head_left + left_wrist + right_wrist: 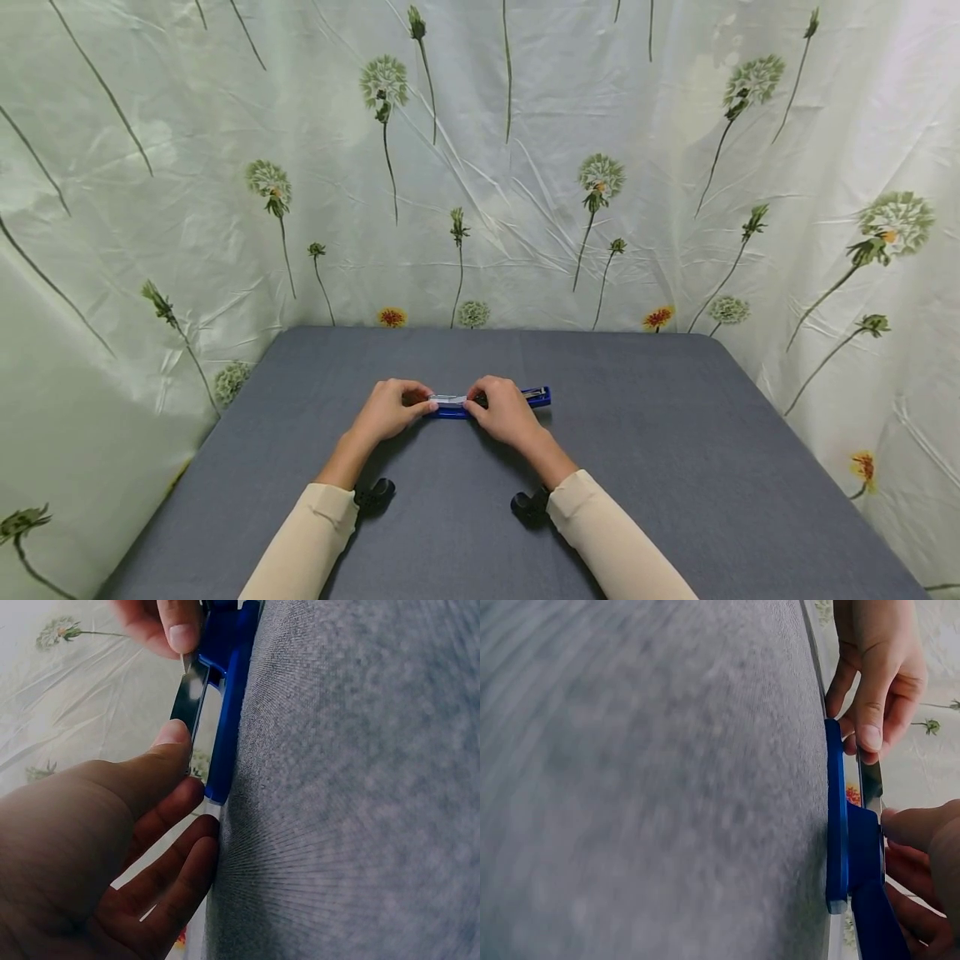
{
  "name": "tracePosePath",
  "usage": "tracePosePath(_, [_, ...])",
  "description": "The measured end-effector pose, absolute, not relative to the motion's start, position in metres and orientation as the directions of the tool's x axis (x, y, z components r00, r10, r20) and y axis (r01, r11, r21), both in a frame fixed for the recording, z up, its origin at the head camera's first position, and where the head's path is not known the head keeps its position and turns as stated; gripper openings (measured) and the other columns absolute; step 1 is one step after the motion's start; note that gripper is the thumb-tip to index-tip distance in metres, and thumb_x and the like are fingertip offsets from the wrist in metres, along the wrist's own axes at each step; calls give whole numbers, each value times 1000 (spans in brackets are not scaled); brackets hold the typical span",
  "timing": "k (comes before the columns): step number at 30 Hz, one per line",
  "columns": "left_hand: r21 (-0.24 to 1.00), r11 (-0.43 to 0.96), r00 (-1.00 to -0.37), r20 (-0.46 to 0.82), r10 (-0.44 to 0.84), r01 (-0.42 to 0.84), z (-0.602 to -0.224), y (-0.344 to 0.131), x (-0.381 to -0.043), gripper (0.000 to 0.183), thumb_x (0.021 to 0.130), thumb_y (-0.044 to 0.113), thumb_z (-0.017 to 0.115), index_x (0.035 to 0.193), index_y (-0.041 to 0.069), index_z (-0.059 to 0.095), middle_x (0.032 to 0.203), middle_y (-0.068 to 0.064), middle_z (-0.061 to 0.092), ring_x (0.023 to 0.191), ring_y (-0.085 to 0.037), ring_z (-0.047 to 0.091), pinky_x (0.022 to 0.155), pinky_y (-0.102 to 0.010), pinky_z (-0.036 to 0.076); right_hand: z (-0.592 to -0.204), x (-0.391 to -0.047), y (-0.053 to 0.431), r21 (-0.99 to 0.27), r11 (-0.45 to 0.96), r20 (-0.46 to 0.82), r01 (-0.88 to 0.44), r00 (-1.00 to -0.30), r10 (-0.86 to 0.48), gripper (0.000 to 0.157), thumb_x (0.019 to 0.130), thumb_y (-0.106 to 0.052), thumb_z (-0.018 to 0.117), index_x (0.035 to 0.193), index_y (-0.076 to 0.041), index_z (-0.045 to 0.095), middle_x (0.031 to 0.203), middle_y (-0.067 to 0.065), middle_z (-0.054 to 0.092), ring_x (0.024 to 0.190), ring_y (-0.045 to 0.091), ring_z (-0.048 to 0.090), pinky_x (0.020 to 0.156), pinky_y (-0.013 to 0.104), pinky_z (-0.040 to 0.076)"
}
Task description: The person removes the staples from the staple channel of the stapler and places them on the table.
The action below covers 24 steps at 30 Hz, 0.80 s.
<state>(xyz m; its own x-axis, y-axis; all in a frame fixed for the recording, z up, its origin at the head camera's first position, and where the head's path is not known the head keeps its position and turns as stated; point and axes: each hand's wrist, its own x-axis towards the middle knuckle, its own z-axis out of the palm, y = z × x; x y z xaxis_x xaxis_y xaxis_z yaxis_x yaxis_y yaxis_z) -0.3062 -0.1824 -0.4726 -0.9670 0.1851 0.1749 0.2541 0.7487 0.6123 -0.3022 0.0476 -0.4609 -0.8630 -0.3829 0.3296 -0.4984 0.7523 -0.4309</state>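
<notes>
A blue stapler (pixel 450 412) lies on the table with its top cover swung back, the cover's far end (pixel 538 396) showing right of the hands. Its metal staple channel (pixel 192 694) stands raised above the blue base (pixel 835 772). My left hand (pixel 389 408) pinches the channel's front end between thumb and index finger, the other fingers loosely bent by the base tip. Near the hinge, my right hand (pixel 507 410) pinches a thin metal strip (pixel 184 664) at the channel's top. Its far fingers are partly hidden, and most of the strip is covered.
A grey cloth-covered table (pixel 660 467) spreads around the stapler. Behind it and at both sides hangs a pale curtain (pixel 525 217) with a dandelion print. Black wrist mounts (pixel 375 497) sit by the sleeve cuffs, close above the table.
</notes>
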Motion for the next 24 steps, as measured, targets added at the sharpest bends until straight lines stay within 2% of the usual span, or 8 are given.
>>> tracePosePath(5, [612, 744, -963, 189, 191, 268, -472, -182, -304, 18, 85, 39, 74, 97, 25, 75, 86, 8, 72, 76, -4, 64, 70, -30, 52, -462, -303, 44, -451, 748, 344, -487, -868, -358, 10, 90, -29, 71, 93, -19, 70, 89, -5, 69, 76, 7, 60, 70, 27, 49])
tracePosePath(12, [610, 746, -963, 193, 189, 269, -472, -182, -303, 19, 85, 40, 74, 97, 25, 75, 87, 8, 72, 76, -4, 64, 70, -31, 52, -458, -302, 44, -426, 746, 311, -512, -857, -410, 21, 93, -28, 68, 108, -14, 71, 102, 0, 69, 90, 14, 66, 78, 33, 53])
tracePosePath(17, [616, 741, -963, 186, 193, 267, -473, -182, -304, 19, 85, 39, 74, 97, 25, 75, 87, 9, 72, 75, -4, 64, 68, -30, 51, -457, -302, 45, -403, 747, 282, -529, -848, -449, 19, 95, -29, 65, 107, -17, 73, 103, -1, 68, 92, 15, 65, 80, 34, 52])
tracePosePath(24, [629, 740, -971, 162, 177, 240, -473, -183, -305, 19, 85, 39, 74, 97, 25, 75, 87, 8, 72, 73, -5, 62, 65, -27, 49, -453, -302, 51, -453, 735, 260, -504, -863, -432, 20, 96, -29, 63, 108, -17, 72, 107, -2, 68, 97, 15, 65, 84, 35, 52])
